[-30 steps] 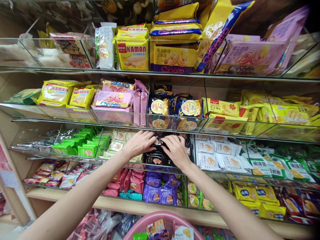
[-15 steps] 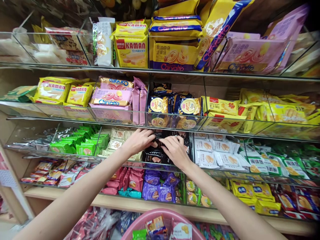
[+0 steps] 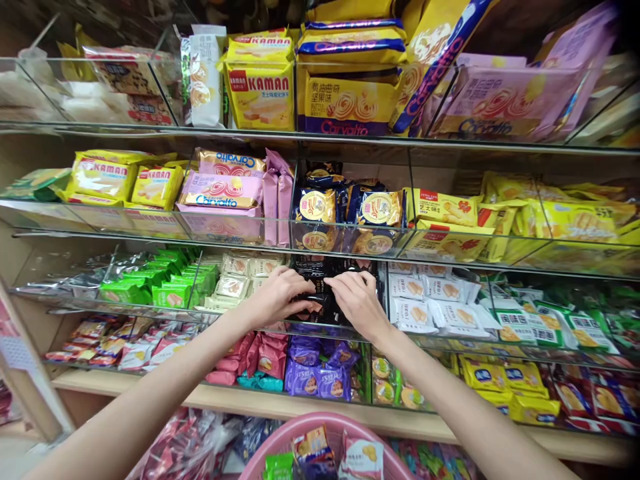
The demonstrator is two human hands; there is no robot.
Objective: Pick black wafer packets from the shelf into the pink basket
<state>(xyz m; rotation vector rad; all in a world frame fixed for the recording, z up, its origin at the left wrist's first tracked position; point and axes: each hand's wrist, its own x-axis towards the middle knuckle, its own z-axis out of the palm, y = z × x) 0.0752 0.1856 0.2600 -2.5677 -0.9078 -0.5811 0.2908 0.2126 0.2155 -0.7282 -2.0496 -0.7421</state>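
Several black snack packets lie in a middle compartment of the third shelf. My left hand reaches in from the left, its thumb and fingers closed round the end of one black packet. Opposite it, my right hand bends over the same packets with its fingers together, the fingertips down on a black packet; part of that grip is hidden. Cream packets lie left of the hands, and white packets lie to their right behind a clear divider.
Above the hands runs a shelf's clear front lip, with navy cookie packets behind it. Purple packets fill a compartment below. A pink basket holding a few snacks stands at the bottom. Green packets lie farther left.
My left hand has shifted slightly down and its thumb now shows beneath a black packet. My right hand has moved a little right, leaving a wider gap between the hands.
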